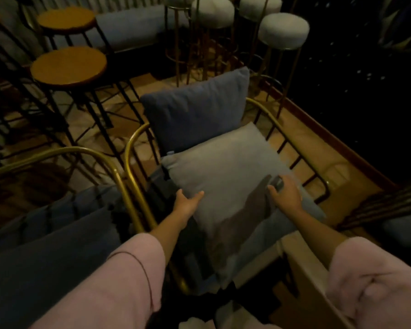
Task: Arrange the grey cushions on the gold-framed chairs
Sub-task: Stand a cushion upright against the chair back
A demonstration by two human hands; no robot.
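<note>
A large grey cushion (226,169) lies flat on the seat of a gold-framed chair (131,148) in the middle. A darker grey-blue cushion (195,112) stands upright against the chair's back. My left hand (188,201) grips the seat cushion's near left edge, thumb on top. My right hand (286,192) rests on the cushion's near right part, fingers curled into the fabric. A second gold-framed chair (57,154) stands to the left with a dark blue-grey cushion (48,243) on it.
Round wooden stools (68,67) on black legs crowd the back left. White-topped bar stools (284,30) with gold legs stand at the back right. A striped fabric (384,203) lies at the right edge. Tiled floor shows between the chairs.
</note>
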